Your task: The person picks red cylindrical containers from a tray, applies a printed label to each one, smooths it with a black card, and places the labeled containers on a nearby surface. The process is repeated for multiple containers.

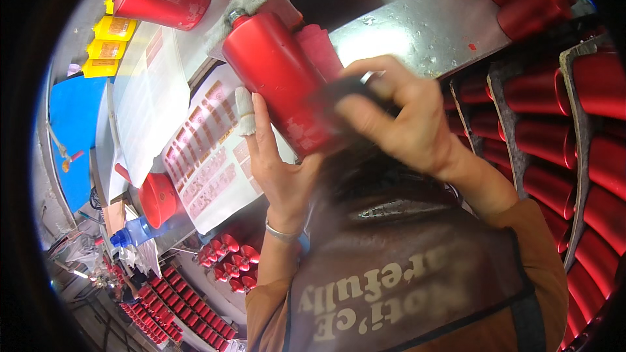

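A matte red bottle [270, 65] lies tilted in front of me, its metal neck pointing to the upper left and a pale floral pattern near its base. My left hand [280, 173] grips its lower left side, fingers along the wall and one fingertip wrapped in white cloth. My right hand [407, 114] is closed around a dark, flat tool [336, 98], held against the right side of the bottle near the base. Motion blurs the tool, so its exact kind is unclear. Behind the bottle are a pink cloth [319, 49] and a grey rag [220, 36].
Under the bottle's left side is a printed sheet of decals [205, 150]. A red scoop-like container [158, 199] and a blue-capped bottle [134, 231] stand left. Yellow bottles [107, 49] sit farther off. Racks of red bottles [541, 137] line the right; a metal tabletop [417, 23] lies ahead.
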The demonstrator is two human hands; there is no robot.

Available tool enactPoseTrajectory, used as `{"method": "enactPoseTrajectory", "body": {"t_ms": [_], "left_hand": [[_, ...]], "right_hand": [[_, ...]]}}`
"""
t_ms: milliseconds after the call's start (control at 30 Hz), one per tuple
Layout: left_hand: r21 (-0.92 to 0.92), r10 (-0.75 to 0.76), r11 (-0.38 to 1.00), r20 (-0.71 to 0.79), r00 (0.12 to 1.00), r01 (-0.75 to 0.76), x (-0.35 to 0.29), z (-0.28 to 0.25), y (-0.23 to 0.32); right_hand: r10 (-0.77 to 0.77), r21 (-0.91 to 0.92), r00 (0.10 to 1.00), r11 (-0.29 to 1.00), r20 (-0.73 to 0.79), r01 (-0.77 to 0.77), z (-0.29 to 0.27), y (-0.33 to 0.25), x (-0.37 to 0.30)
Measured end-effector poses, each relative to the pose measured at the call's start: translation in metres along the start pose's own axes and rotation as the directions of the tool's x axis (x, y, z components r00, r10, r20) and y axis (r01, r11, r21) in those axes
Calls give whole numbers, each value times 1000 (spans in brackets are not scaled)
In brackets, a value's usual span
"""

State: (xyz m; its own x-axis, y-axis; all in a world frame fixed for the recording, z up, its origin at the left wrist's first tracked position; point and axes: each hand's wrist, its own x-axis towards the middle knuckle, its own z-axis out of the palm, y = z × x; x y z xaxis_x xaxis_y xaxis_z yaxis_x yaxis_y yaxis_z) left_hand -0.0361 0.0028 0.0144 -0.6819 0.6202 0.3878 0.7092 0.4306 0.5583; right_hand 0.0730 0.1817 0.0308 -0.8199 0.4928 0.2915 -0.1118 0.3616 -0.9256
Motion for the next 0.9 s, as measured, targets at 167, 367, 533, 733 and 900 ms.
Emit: {"method": "enactPoseTrajectory", "body": {"t_ms": [167,367,533,733,900], "left_hand": [[-172,-65,983,-3,998,63,-12,10,-14],[-422,-168,889,62,984,178,-22,22,-29],[-495,-164,856,20,986,152,-26,28,-35],[-525,-148,838,39,988,146,-28,31,-46],[-449,-108,886,48,993,118,-28,28,-50]], "right_hand": [[107,-222,994,969,-7,-106,1,24,4],[328,228,933,929,-148,-291,-5,18,-5],[6,-175,1000,985,5,-5,5,13,-8],[427,200,894,895,-132,-398,-3,16,-3],[143,-85,989,987,38,-139,2,12,-9]]}}
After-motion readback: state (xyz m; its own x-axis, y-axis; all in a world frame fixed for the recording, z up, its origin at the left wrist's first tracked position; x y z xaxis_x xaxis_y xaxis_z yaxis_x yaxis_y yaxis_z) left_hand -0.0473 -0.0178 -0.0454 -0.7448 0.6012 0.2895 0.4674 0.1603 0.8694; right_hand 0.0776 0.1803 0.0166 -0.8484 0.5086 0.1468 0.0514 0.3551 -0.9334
